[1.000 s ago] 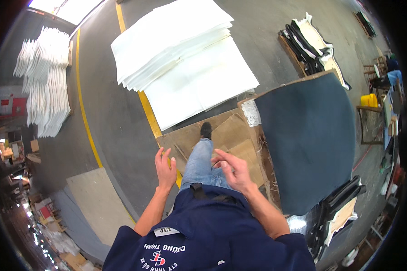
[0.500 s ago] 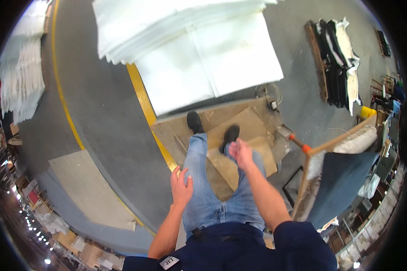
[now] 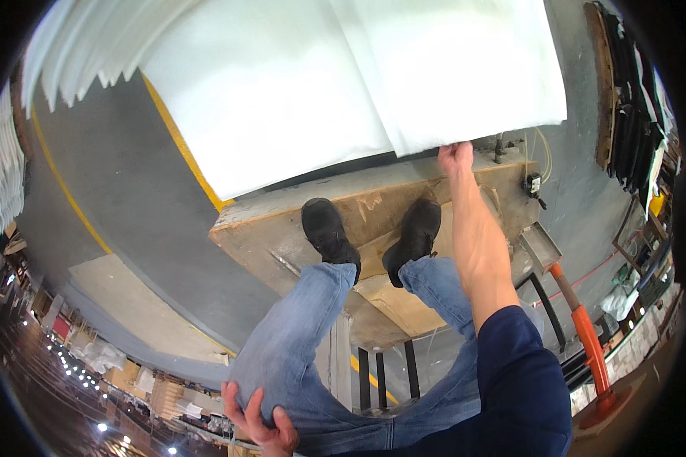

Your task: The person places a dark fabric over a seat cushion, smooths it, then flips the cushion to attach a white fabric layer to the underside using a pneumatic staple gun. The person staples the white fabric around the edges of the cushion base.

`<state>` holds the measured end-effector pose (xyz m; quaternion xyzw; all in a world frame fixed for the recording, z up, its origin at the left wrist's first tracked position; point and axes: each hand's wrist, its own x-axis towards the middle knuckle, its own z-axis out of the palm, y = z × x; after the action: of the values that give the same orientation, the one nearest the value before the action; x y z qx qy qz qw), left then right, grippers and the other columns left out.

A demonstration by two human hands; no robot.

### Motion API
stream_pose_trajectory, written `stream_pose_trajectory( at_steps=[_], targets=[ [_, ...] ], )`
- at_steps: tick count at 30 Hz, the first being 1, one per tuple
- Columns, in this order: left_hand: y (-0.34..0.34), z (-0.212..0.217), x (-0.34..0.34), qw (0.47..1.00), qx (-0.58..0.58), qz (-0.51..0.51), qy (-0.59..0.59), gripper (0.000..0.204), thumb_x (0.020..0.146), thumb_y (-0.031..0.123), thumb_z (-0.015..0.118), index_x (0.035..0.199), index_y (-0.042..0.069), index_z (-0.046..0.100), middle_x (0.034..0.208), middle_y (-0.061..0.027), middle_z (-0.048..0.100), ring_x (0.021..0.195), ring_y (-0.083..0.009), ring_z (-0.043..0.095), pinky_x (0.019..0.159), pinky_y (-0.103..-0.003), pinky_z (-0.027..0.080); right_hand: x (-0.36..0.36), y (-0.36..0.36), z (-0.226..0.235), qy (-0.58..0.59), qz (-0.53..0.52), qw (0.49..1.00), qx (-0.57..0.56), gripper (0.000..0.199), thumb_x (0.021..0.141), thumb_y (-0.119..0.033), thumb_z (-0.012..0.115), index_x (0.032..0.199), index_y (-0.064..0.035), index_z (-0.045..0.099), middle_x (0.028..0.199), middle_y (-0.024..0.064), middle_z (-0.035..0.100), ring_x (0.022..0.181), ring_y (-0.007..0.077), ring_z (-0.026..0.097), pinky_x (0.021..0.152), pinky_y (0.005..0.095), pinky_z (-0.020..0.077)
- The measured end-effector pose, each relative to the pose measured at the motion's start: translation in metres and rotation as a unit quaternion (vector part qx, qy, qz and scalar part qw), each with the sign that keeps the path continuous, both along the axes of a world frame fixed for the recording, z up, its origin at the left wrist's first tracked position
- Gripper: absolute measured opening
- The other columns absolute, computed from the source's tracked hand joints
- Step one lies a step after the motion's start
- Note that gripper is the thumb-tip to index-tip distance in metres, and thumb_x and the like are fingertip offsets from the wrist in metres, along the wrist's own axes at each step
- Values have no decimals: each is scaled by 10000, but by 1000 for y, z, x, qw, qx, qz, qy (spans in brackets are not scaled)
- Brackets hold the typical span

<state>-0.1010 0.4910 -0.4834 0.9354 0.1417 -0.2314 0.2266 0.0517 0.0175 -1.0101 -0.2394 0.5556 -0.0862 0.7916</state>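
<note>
In front of me hangs a wide white sheet of soft padding (image 3: 282, 99), with a fold or seam running down its middle. My right hand (image 3: 456, 157) reaches forward to its lower edge, right of the seam. The fingers are closed on that edge, and the fingertips are partly hidden behind it. Down at the lower left, my left hand (image 3: 259, 423) is beside my left thigh, fingers apart and nothing in them. More layers of white padding (image 3: 107, 38) hang at the upper left.
My shoes stand on a worn wooden platform (image 3: 259, 228) with cardboard on it. An orange-red metal post (image 3: 591, 346) rises at the right, near a small cabled box (image 3: 533, 183). A rack of dark pieces (image 3: 625, 99) stands farther right. Yellow lines (image 3: 68, 190) mark the grey floor at left.
My right hand has moved forward from above my leg and taken hold of the padding's lower edge. The left hand has dropped back toward my thigh. My view has shifted closer to the padding.
</note>
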Motion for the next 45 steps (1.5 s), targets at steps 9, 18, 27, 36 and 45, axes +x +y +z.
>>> stream_pose_trajectory(
  at_steps=[9,18,27,36,45],
  targets=[
    [-3,17,18,997,36,-39,50,501,939,257,645,1386,66,525,1523,-331,287,1367,-515,369,1083,-626,353,90,88,42,-103,38,990,90,340,1016,-221,573,1280,-7,550,1202,89,645,1054,250,646,819,396,587],
    [-6,33,20,998,-23,50,18,370,860,45,568,1226,-3,597,1466,-234,374,1389,-405,362,1163,-513,276,163,81,167,-145,14,988,57,378,1005,-230,589,1305,-5,538,1228,86,636,1072,250,636,825,407,577],
    [87,167,63,944,-124,262,-159,258,987,66,527,1223,2,611,1303,-126,572,1282,-261,509,1111,-396,376,199,138,546,28,131,974,-181,450,986,-134,570,1399,14,468,1254,127,612,1112,245,592,891,427,526],
    [168,373,232,726,-509,432,-165,512,1019,438,447,1385,95,550,1387,-91,543,1367,-230,419,1127,-463,323,72,163,878,-238,435,831,-251,475,952,-149,634,1384,22,536,1271,116,658,1114,194,619,971,329,509],
    [-24,401,118,538,-734,399,113,499,1016,464,419,1313,100,588,1283,-90,598,1215,-232,514,1061,-466,377,32,88,1014,-258,616,241,-705,631,807,-72,717,1413,-191,585,1542,102,470,1511,336,284,1216,575,193]
  ],
)
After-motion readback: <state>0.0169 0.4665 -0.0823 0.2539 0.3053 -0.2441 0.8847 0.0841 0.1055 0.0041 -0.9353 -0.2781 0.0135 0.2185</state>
